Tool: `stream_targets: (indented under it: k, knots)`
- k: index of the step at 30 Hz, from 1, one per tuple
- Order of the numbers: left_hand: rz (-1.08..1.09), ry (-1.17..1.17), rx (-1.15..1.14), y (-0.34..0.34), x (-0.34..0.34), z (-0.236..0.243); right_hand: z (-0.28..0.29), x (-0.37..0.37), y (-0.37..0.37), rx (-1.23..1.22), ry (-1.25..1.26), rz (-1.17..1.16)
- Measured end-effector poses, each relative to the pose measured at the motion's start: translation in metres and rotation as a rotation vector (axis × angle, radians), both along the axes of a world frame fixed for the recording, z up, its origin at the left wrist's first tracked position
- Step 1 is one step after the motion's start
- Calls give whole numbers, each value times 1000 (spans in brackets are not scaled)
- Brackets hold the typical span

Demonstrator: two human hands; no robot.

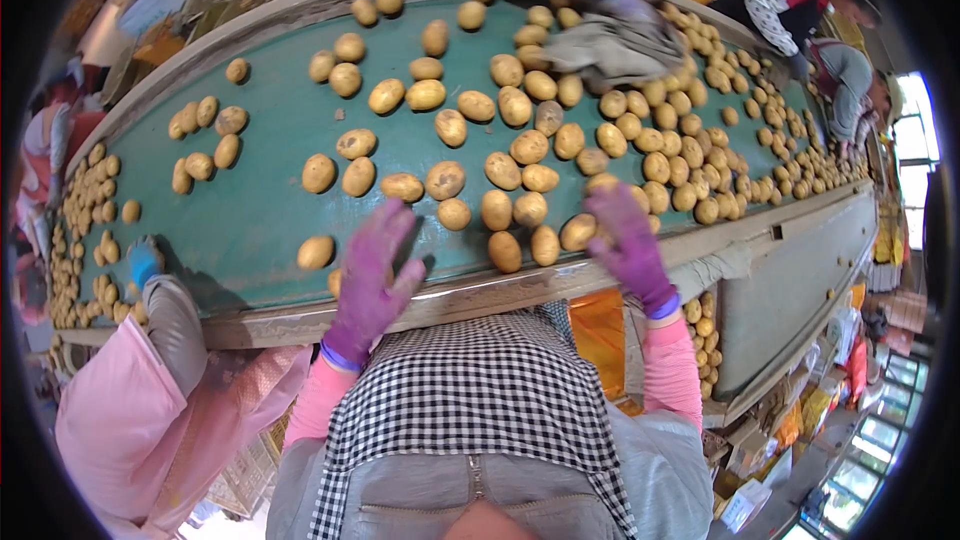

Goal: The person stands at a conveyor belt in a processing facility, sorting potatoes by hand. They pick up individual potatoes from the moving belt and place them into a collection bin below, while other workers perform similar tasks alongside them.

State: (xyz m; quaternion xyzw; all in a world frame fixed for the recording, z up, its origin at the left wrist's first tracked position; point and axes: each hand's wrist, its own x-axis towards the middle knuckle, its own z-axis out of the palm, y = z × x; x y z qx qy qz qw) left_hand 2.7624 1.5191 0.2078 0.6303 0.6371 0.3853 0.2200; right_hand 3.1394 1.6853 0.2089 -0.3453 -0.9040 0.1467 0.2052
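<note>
A wide green conveyor belt (262,215) carries many loose yellow-brown potatoes. My left hand (368,275), in a purple glove, hangs over the belt's near edge with thumb and fingers apart and nothing in it. Just beyond its fingertips lies a potato (402,187), and another potato (316,252) is off to its left. Farther right, my right hand (630,240), also purple-gloved, has its fingers stretched over the belt. Beside its thumb is a potato (578,232), and its fingertips partly cover another potato (601,183); whether they touch is unclear.
A raised rim (480,292) runs along the belt's near side. To my left, a co-worker's blue-gloved hand (146,260) reaches over the belt. Across it, a blurred arm is above a grey-brown cloth (615,50). Denser potatoes (700,165) lie to the right.
</note>
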Motion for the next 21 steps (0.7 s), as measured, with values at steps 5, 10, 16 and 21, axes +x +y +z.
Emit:
stream_targets:
  k: [5,10,16,21]
  knots:
    - [449,388,24,66,-81,-23,-21,56,44,-37,120,-422]
    - [486,598,-318,114,-61,-29,11,-34,6,-87,233,16]
    - [330,798,-308,89,37,-30,11,-31,-2,-238,-62,262]
    - [84,509,-309,64,133,4,-15,34,36,-240,-82,94]
